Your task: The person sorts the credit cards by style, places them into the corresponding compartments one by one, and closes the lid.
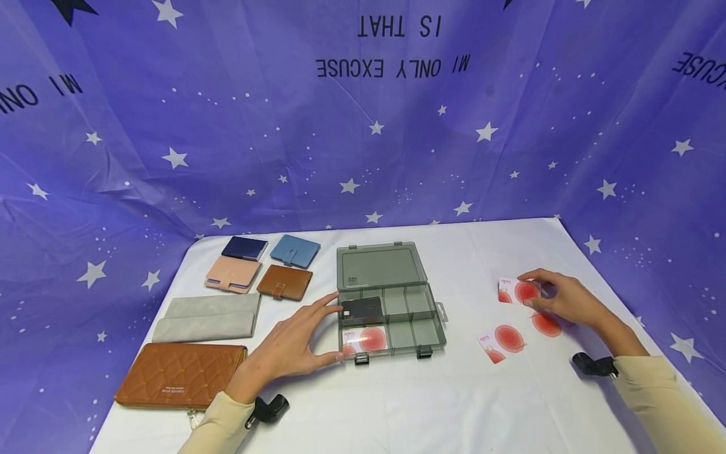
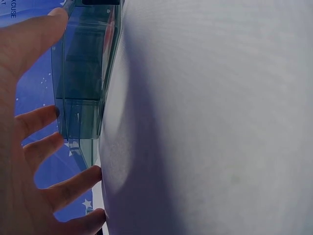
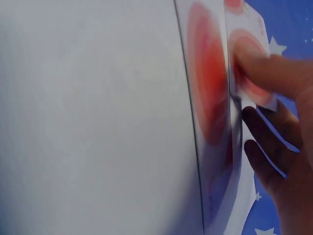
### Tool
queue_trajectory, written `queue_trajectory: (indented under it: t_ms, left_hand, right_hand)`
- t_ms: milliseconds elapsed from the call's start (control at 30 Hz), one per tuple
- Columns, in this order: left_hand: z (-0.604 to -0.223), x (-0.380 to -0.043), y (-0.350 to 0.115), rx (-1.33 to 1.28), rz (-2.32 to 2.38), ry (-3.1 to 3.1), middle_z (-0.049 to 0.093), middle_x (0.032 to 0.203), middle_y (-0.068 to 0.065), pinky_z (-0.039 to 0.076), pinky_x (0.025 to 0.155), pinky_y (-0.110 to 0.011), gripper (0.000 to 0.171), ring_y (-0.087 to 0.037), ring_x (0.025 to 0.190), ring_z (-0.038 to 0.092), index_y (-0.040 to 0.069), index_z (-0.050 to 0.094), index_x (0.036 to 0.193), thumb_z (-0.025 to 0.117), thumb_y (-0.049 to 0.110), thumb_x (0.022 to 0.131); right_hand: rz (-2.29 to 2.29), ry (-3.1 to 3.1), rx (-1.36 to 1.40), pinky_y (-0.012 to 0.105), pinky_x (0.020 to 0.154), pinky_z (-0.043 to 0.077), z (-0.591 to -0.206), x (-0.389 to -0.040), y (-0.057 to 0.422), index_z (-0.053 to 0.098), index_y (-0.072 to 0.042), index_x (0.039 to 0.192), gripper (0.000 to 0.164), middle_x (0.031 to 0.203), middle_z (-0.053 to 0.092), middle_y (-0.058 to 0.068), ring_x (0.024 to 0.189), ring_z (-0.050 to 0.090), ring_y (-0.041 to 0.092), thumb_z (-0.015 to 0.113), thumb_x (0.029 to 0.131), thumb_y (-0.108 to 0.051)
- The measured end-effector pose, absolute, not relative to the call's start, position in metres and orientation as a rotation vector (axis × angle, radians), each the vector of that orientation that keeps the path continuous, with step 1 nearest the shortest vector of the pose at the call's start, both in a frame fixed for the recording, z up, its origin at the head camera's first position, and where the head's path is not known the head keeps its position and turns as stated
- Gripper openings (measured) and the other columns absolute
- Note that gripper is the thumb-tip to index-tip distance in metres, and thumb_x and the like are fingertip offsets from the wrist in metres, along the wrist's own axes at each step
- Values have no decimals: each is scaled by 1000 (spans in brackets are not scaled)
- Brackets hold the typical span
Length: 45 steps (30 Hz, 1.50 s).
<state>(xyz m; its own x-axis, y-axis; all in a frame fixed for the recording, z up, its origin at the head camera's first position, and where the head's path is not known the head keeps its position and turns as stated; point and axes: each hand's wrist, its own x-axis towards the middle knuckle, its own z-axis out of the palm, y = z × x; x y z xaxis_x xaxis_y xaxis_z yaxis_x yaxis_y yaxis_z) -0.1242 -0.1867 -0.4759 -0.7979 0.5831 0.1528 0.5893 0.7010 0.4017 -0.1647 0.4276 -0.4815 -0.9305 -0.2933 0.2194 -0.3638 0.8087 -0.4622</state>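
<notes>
My right hand (image 1: pixel 561 297) pinches a white card with red circles (image 1: pixel 508 291) between thumb and fingers; in the right wrist view the held card (image 3: pixel 247 29) is tilted up off the cloth. Two similar cards lie close by, one card (image 1: pixel 501 343) nearer the front and another card (image 1: pixel 547 325) partly under the hand. With fingers spread, my left hand (image 1: pixel 292 337) rests at the left side of a grey see-through divided box (image 1: pixel 411 334), whose lid (image 1: pixel 381 266) is folded back. Inside lie a black card (image 1: pixel 363 309) and a white-red card (image 1: pixel 365 339).
Left of the box are small card holders in navy (image 1: pixel 244 248), blue (image 1: pixel 295 251), pink (image 1: pixel 232 273) and brown (image 1: pixel 285 282). A grey wallet (image 1: pixel 207 316) and a quilted brown wallet (image 1: pixel 181 375) lie nearer the front. A purple star-print curtain (image 1: pixel 340 145) stands behind the white table (image 1: pixel 431 403).
</notes>
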Motion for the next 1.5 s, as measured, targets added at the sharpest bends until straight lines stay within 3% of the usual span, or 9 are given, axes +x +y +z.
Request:
queue_trajectory:
  t_ms: [100, 267, 333, 500, 700, 900, 1200, 1500]
  left_hand:
    - [-475, -124, -186, -983, -684, -2883, 32, 176, 8, 56, 98, -59, 91, -26, 151, 49, 25, 49, 162, 73, 74, 89]
    - [-474, -124, -185, -955, -694, -2890, 33, 175, 10, 55, 101, -58, 89, -24, 151, 48, 26, 52, 160, 74, 73, 88]
    - [-475, -124, -184, -952, -694, -2893, 33, 175, 10, 55, 101, -58, 88, -24, 151, 48, 26, 52, 159, 74, 74, 88]
    - [-476, -124, -185, -955, -691, -2893, 32, 175, 11, 55, 102, -59, 90, -23, 152, 47, 26, 52, 160, 72, 76, 88]
    - [-478, -123, -185, -962, -698, -2885, 34, 175, 9, 55, 101, -58, 89, -24, 151, 48, 25, 52, 159, 74, 74, 88]
    - [-477, -124, -183, -944, -702, -2881, 34, 174, 11, 57, 97, -56, 87, -22, 148, 51, 28, 53, 158, 76, 72, 87]
    - [-477, -123, -185, -949, -712, -2878, 33, 175, 11, 56, 100, -56, 89, -22, 149, 50, 25, 52, 159, 73, 75, 88]
    - [-478, -125, -186, -943, -713, -2899, 32, 175, 13, 55, 102, -58, 87, -22, 150, 49, 26, 52, 159, 76, 70, 88]
  right_hand:
    - [808, -2836, 449, 11, 87, 48, -476, -163, 419, 77, -19, 124, 31, 117, 78, 12, 103, 76, 31, 85, 94, -14]
    - [998, -2768, 368, 4, 83, 48, -459, -164, 386, 78, -15, 123, 23, 114, 78, 13, 95, 71, 1, 79, 100, -16]
    - [1053, -2739, 350, 6, 80, 49, -451, -162, 367, 78, -14, 121, 22, 109, 78, 13, 90, 68, -3, 80, 100, -17]
    - [1169, -2686, 323, 12, 76, 53, -439, -154, 313, 79, -14, 117, 20, 101, 79, 8, 84, 72, 3, 82, 98, -20]
    - [1259, -2669, 423, 20, 79, 58, -436, -143, 252, 80, -19, 114, 17, 104, 80, 1, 86, 74, 9, 83, 97, -21]
    - [1347, -2633, 583, 27, 77, 61, -434, -129, 200, 79, -21, 112, 20, 104, 80, -4, 83, 75, 10, 85, 94, -13]
    - [1143, -2672, 757, 24, 61, 50, -453, -113, 145, 75, -27, 108, 21, 83, 73, -17, 64, 57, -4, 87, 93, -18]
    - [946, -2742, 771, 22, 61, 49, -469, -104, 127, 75, -30, 107, 20, 81, 71, -17, 66, 58, -7, 87, 93, -22]
